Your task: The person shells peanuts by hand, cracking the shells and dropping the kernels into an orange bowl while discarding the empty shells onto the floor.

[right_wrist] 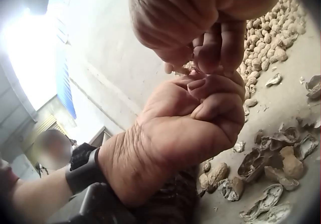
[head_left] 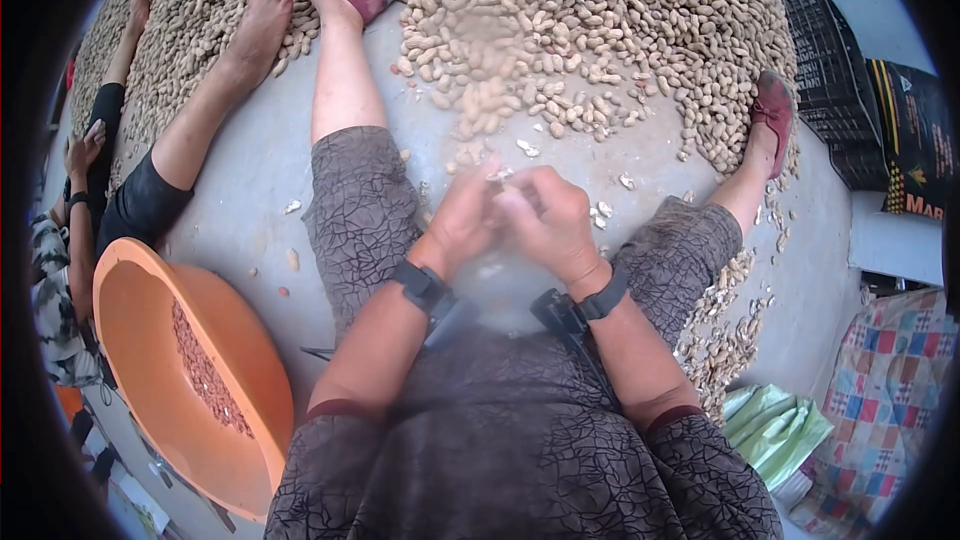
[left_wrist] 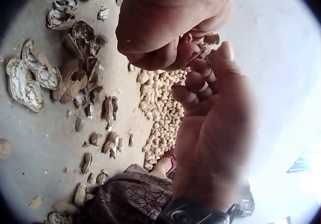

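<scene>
Both hands meet between the person's spread legs. A cracked peanut [left_wrist: 210, 39] is between the fingertips, its broken shell showing in both wrist views. The left hand [head_left: 463, 223] pinches it with thumb and fingers; in the left wrist view the thumb is raised beside it. The right hand [head_left: 556, 223] grips it from the other side with fingers curled in, as the right hand [right_wrist: 185, 118] also shows in its own wrist view. The fingers hide most of the nut. Broken peanut shells [left_wrist: 32, 78] lie on the floor below.
A large heap of unshelled peanuts [head_left: 600, 10] spreads ahead. An orange basin [head_left: 140, 330] with reddish kernels stands at left, near another person's leg [head_left: 215, 105]. More shells [head_left: 725, 340], a green bag [head_left: 775, 435] and a black crate [head_left: 825, 75] are at right.
</scene>
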The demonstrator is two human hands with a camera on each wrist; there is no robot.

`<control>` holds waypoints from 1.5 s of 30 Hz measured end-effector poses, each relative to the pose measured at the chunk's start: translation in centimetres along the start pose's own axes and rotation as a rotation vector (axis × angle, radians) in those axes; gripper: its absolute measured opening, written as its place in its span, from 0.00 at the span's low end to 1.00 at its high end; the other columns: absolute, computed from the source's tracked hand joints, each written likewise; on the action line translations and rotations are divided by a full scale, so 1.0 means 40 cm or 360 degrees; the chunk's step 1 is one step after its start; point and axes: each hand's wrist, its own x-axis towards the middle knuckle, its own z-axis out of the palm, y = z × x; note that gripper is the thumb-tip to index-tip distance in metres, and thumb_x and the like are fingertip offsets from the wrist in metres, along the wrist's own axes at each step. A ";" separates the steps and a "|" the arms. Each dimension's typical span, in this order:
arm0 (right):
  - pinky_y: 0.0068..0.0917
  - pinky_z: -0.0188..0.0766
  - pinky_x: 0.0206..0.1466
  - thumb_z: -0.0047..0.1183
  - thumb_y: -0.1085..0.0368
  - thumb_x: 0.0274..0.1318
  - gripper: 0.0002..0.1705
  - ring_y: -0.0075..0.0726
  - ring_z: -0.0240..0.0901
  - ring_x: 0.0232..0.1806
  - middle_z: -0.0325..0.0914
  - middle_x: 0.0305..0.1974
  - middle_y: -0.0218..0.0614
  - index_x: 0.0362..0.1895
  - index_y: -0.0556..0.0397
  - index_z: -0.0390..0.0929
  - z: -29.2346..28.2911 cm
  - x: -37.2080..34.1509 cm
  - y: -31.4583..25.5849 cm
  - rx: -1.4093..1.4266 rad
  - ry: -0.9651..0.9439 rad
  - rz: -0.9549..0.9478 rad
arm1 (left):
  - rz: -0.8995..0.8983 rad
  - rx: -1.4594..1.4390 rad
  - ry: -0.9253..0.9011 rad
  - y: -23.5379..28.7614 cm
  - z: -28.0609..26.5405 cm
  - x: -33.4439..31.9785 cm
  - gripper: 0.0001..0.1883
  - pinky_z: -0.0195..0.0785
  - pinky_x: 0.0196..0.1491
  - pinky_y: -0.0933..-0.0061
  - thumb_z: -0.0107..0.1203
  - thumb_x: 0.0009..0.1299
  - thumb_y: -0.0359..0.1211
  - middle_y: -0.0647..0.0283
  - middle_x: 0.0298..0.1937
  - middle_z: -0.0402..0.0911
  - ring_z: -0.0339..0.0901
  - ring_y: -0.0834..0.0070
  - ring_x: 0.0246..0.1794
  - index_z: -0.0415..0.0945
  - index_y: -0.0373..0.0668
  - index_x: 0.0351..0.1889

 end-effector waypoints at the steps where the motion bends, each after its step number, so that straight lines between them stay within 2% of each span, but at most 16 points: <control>1: 0.22 0.73 0.32 0.51 0.73 0.54 0.04 0.24 0.78 0.29 0.80 0.27 0.36 0.35 0.59 0.73 0.001 -0.002 0.000 0.0268 0.0018 0.0207 | 0.0022 -0.0002 -0.0223 -0.005 -0.040 0.022 0.15 0.55 0.19 0.84 0.46 0.72 0.41 0.69 0.28 0.73 0.62 0.86 0.18 0.72 0.37 0.41; 2: 0.22 0.73 0.32 0.51 0.73 0.54 0.04 0.24 0.78 0.29 0.80 0.27 0.36 0.35 0.59 0.73 0.003 -0.002 0.007 0.0266 0.0018 0.0207 | 0.0044 -0.0005 -0.0446 -0.015 -0.077 0.044 0.15 0.53 0.19 0.86 0.46 0.72 0.40 0.68 0.30 0.74 0.62 0.87 0.19 0.73 0.35 0.42; 4: 0.24 0.72 0.31 0.50 0.73 0.53 0.03 0.27 0.78 0.29 0.80 0.26 0.38 0.33 0.60 0.74 0.004 0.002 0.023 0.0622 0.0136 0.0427 | 0.0121 0.0160 -0.0414 -0.004 -0.051 0.025 0.15 0.53 0.19 0.87 0.46 0.71 0.38 0.69 0.30 0.74 0.62 0.87 0.20 0.73 0.35 0.43; 7: 0.23 0.72 0.31 0.50 0.73 0.53 0.04 0.24 0.76 0.27 0.79 0.25 0.36 0.35 0.60 0.75 -0.009 0.006 0.024 0.0408 0.0218 0.0283 | 0.0226 0.0345 -0.0376 0.006 -0.029 0.006 0.13 0.53 0.20 0.88 0.46 0.71 0.36 0.70 0.30 0.73 0.62 0.88 0.20 0.74 0.35 0.44; 11: 0.22 0.70 0.29 0.50 0.72 0.54 0.06 0.22 0.73 0.24 0.77 0.24 0.34 0.36 0.59 0.76 -0.019 0.007 0.063 0.0414 0.0208 0.0324 | 0.0289 0.0511 -0.0435 0.006 -0.035 0.008 0.12 0.55 0.23 0.90 0.49 0.69 0.33 0.69 0.31 0.75 0.64 0.89 0.22 0.74 0.37 0.46; 14: 0.21 0.69 0.27 0.51 0.70 0.54 0.06 0.20 0.71 0.24 0.77 0.24 0.32 0.35 0.59 0.76 -0.024 0.013 0.056 0.0628 0.0298 0.0551 | 0.0274 0.0366 -0.0268 0.000 -0.030 0.005 0.13 0.52 0.19 0.90 0.48 0.68 0.27 0.65 0.31 0.76 0.61 0.89 0.20 0.70 0.35 0.50; 16: 0.21 0.67 0.27 0.54 0.68 0.53 0.07 0.18 0.71 0.26 0.77 0.25 0.32 0.34 0.59 0.77 -0.032 0.029 0.014 0.0636 0.0448 0.0885 | 0.0343 0.0350 -0.0210 0.000 -0.020 0.000 0.12 0.52 0.19 0.90 0.49 0.67 0.27 0.66 0.31 0.76 0.62 0.89 0.20 0.70 0.36 0.48; 17: 0.21 0.67 0.27 0.54 0.68 0.53 0.07 0.18 0.71 0.26 0.77 0.25 0.32 0.34 0.59 0.77 -0.036 0.028 0.018 0.0639 0.0449 0.0881 | 0.0414 0.0334 -0.0152 0.002 -0.016 -0.001 0.12 0.51 0.20 0.90 0.50 0.66 0.27 0.66 0.31 0.76 0.62 0.89 0.20 0.70 0.37 0.47; 19: 0.20 0.68 0.27 0.56 0.67 0.51 0.07 0.19 0.71 0.28 0.76 0.25 0.33 0.32 0.59 0.77 -0.045 0.021 0.041 0.0521 0.0185 0.0885 | 0.0464 0.0437 -0.0202 0.001 -0.038 0.011 0.13 0.55 0.23 0.89 0.52 0.65 0.28 0.67 0.31 0.76 0.65 0.88 0.22 0.70 0.37 0.47; 20: 0.20 0.68 0.27 0.56 0.67 0.51 0.07 0.19 0.71 0.28 0.76 0.25 0.33 0.32 0.59 0.77 -0.036 0.018 0.056 0.0522 0.0187 0.0880 | 0.0507 0.0537 -0.0247 -0.001 -0.049 0.018 0.14 0.59 0.26 0.88 0.54 0.64 0.29 0.68 0.31 0.76 0.68 0.88 0.24 0.71 0.38 0.47; 24: 0.21 0.68 0.30 0.57 0.67 0.49 0.08 0.20 0.71 0.27 0.77 0.25 0.31 0.32 0.60 0.78 -0.022 0.011 0.073 0.0574 0.0150 0.0774 | 0.0545 0.0696 -0.0237 -0.006 -0.044 0.014 0.13 0.59 0.26 0.87 0.54 0.63 0.29 0.70 0.29 0.74 0.67 0.88 0.23 0.71 0.38 0.45; 26: 0.21 0.68 0.31 0.57 0.67 0.49 0.09 0.21 0.71 0.27 0.77 0.25 0.31 0.32 0.61 0.78 -0.028 0.015 0.067 0.0579 0.0131 0.0729 | 0.0577 0.0769 -0.0210 -0.003 -0.031 0.006 0.10 0.52 0.22 0.90 0.53 0.65 0.28 0.72 0.26 0.73 0.62 0.90 0.20 0.70 0.39 0.43; 31: 0.22 0.68 0.31 0.55 0.68 0.49 0.08 0.21 0.71 0.27 0.77 0.25 0.32 0.32 0.60 0.78 -0.032 0.012 0.059 0.0350 0.0121 0.0564 | 0.0557 0.0835 -0.0194 -0.002 -0.024 0.004 0.10 0.53 0.23 0.89 0.55 0.66 0.31 0.75 0.25 0.72 0.62 0.91 0.21 0.71 0.39 0.42; 36: 0.22 0.69 0.32 0.53 0.69 0.49 0.08 0.23 0.73 0.27 0.78 0.25 0.34 0.34 0.60 0.78 -0.039 0.011 0.049 0.0373 0.0085 0.0600 | 0.0523 0.1036 -0.0113 0.005 -0.008 -0.013 0.11 0.54 0.25 0.89 0.55 0.67 0.33 0.75 0.26 0.73 0.63 0.92 0.22 0.74 0.36 0.44; 38: 0.23 0.70 0.32 0.53 0.70 0.48 0.08 0.23 0.73 0.28 0.78 0.26 0.35 0.34 0.60 0.78 -0.043 0.013 0.045 0.0426 0.0064 0.0632 | 0.0615 0.1109 -0.0026 0.000 0.002 -0.016 0.13 0.56 0.25 0.88 0.53 0.68 0.32 0.75 0.27 0.74 0.63 0.92 0.22 0.75 0.35 0.47; 45: 0.22 0.71 0.32 0.53 0.71 0.47 0.09 0.23 0.74 0.28 0.79 0.27 0.35 0.35 0.60 0.78 -0.045 0.009 0.070 0.0331 0.0036 0.0576 | 0.0769 0.1548 -0.0115 0.004 -0.022 -0.002 0.12 0.58 0.25 0.87 0.51 0.68 0.31 0.76 0.26 0.73 0.63 0.92 0.21 0.76 0.36 0.48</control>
